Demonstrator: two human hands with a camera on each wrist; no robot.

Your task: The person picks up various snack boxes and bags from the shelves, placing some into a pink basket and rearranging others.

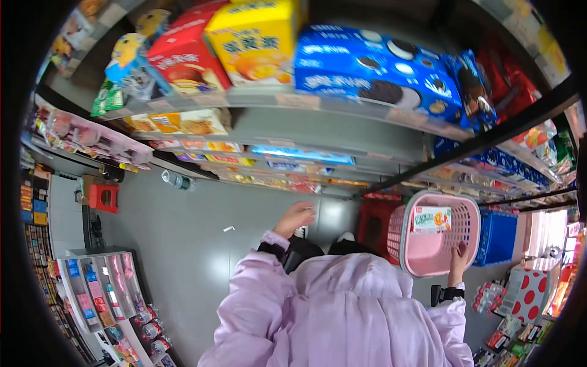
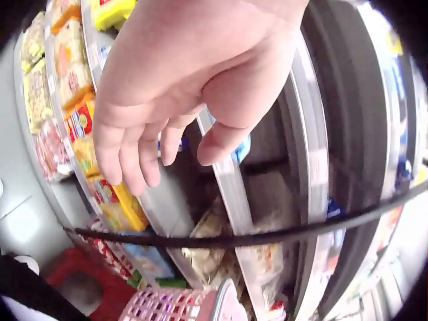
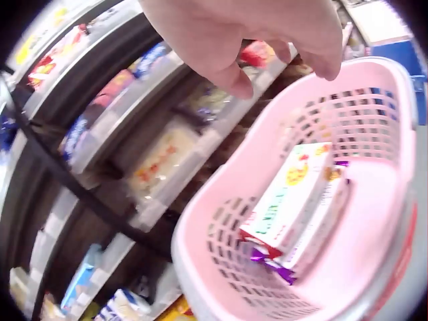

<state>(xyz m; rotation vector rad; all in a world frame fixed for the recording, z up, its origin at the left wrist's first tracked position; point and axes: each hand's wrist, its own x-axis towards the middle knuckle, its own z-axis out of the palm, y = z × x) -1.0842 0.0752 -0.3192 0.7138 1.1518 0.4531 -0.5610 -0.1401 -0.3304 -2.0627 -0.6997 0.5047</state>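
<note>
Grey flooring [image 1: 189, 244] extends through a shop aisle, with tiered shelving [image 1: 330, 125] across the far side. On the upper tier, from left to right, stand a red box [image 1: 189, 58], a yellow box [image 1: 254, 46] and blue cookie packaging [image 1: 379, 70]. A person in a lilac jacket [image 1: 348, 312] is positioned at the near side, facing the shelving.

Left hand [image 1: 295, 220]: held out over the floor, left of the basket; fingers relaxed and slightly bent, nothing in them. Right hand [image 1: 457, 264]: at the near right side of the pink basket [image 1: 428, 249]; fingers loosely bent, grasping no item. Contact between its fingertips and the basket rim cannot be determined.

Basket: plastic, perforated walls, upright, located right of the person's centre. Contents noted: a white box [image 3: 291, 197] with green lettering and a food picture, leaning at a tilt, and a purple-ended pack [image 3: 319, 231] lying directly beside it.

Adjacent items: a red stool [image 1: 371, 223] on the basket's left, a blue crate [image 1: 496, 237] on its right. Farther left, a clear bottle [image 1: 177, 180] is on the floor.
</note>
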